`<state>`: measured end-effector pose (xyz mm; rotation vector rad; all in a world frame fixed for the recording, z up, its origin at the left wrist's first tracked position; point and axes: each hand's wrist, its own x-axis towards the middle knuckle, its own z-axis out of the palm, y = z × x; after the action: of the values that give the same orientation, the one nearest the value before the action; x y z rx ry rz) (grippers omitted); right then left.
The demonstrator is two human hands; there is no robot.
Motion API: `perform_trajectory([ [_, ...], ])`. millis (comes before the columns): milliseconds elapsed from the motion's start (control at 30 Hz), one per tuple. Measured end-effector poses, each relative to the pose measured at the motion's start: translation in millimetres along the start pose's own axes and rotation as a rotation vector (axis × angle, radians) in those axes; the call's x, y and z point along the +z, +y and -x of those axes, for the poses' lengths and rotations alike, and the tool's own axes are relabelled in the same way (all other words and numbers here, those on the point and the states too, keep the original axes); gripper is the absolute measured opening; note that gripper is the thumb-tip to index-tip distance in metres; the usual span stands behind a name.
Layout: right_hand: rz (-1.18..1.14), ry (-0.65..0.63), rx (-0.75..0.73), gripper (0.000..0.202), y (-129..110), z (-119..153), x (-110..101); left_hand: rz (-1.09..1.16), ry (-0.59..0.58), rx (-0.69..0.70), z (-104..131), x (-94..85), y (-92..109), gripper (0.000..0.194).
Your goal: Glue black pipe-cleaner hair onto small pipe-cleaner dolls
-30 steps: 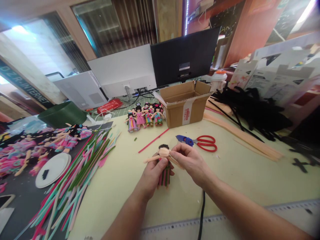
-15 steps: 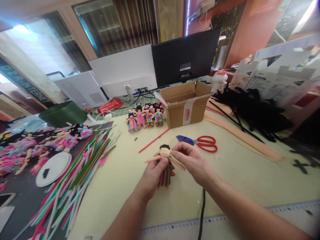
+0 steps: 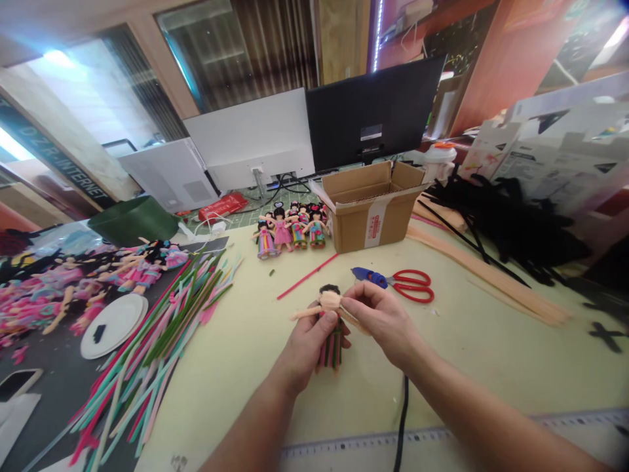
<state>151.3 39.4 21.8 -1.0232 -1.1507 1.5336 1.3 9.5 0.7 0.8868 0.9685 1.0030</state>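
Observation:
A small pipe-cleaner doll (image 3: 332, 344) with black hair, a peach head and arms, and a green and pink striped skirt is held upright over the table. My left hand (image 3: 309, 341) is closed around its body, thumb across the chest. At the side of the doll's head, my right hand (image 3: 381, 318) pinches with thumb and forefinger; whether anything small lies between those fingertips is hidden. Just beyond the right hand lie red-handled scissors (image 3: 413, 286) beside a blue glue gun (image 3: 369, 277). A red pipe cleaner (image 3: 307, 276) rests on the table past the doll.
Several finished dolls (image 3: 289, 229) stand by an open cardboard box (image 3: 371, 216). Loose coloured pipe cleaners (image 3: 167, 347), a white plate (image 3: 115, 324) and a heap of dolls (image 3: 108, 275) lie left. Black pipe cleaners (image 3: 506, 223) and peach strips (image 3: 506, 285) lie right. A black cable (image 3: 403, 419) crosses the ruler (image 3: 363, 447).
The whole view has shifted slightly, so everything appears a little further right. Both hands keep nearly the same pose on the doll.

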Motion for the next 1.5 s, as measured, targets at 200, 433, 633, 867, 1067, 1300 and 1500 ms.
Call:
perform_trajectory([
  [200, 0.142, 0.088, -0.114, 0.021, 1.9, -5.5, -11.5, 0.022, 0.028, -0.005, -1.4, -1.8, 0.5, 0.036],
  [433, 0.07, 0.026, -0.027, 0.026, 0.3, -3.2, -4.1, -0.003, 0.007, 0.011, 0.4, 0.4, -0.9, 0.037],
  [633, 0.052, 0.001, -0.031, 0.027, 3.9, -3.3, -2.7, 0.005, -0.001, -0.009, 0.1, 0.8, -2.2, 0.038],
  [867, 0.147, 0.024, -0.086, 0.024, 3.2, -2.5, -4.4, 0.028, -0.009, 0.007, -1.5, -1.1, -2.2, 0.036],
  [1067, 0.269, 0.087, -0.214, 0.018, -2.2, -0.5, -8.8, 0.215, -0.012, -0.038, -0.7, -5.6, 1.3, 0.037],
  [1300, 0.22, 0.03, -0.224, 0.013, -1.6, 1.6, -5.5, 0.302, -0.073, -0.072, -1.0, -9.0, -3.3, 0.038],
  [1500, 0.215, 0.02, -0.25, 0.018, -5.7, 4.9, -5.0, 0.547, -0.256, -0.073, 0.9, -12.6, 2.7, 0.046],
])
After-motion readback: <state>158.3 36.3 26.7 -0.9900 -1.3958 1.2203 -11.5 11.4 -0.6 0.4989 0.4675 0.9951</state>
